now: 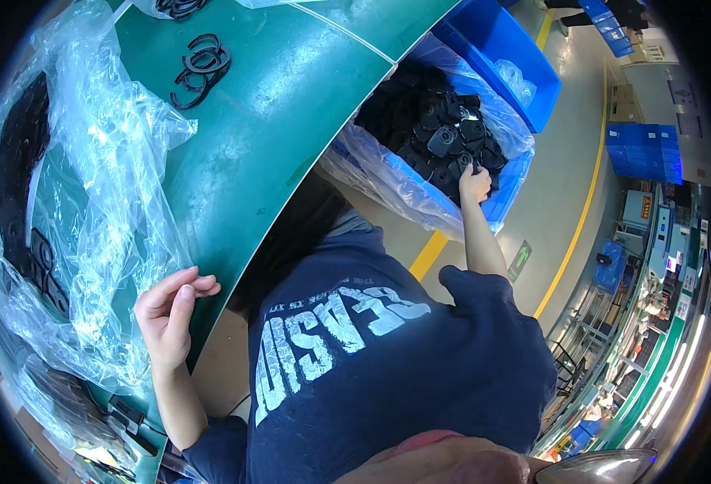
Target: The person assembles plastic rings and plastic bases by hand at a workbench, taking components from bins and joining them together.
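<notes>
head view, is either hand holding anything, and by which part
The left hand holds nothing. The right hand is at the black parts; whether it grips one, and where, cannot be told.

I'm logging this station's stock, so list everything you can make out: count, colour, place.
Worktable: one, green, left
C-shaped rings: several, black, on worktable
Plastic bag: one, clear, far left, black parts inside
Lined bin: one, blue, right of worktable
Moulded parts: many, black, in lined bin
Second bin: one, blue, beyond lined bin
Crates: stacked, uncountable, blue, right
Floor lines: several, yellow, right
Distant equipment: uncountable, mixed, far right
Shirt: one, navy, lower middle
Left hand: one, bare, near worktable edge
Right hand: one, bare, at moulded parts
</notes>
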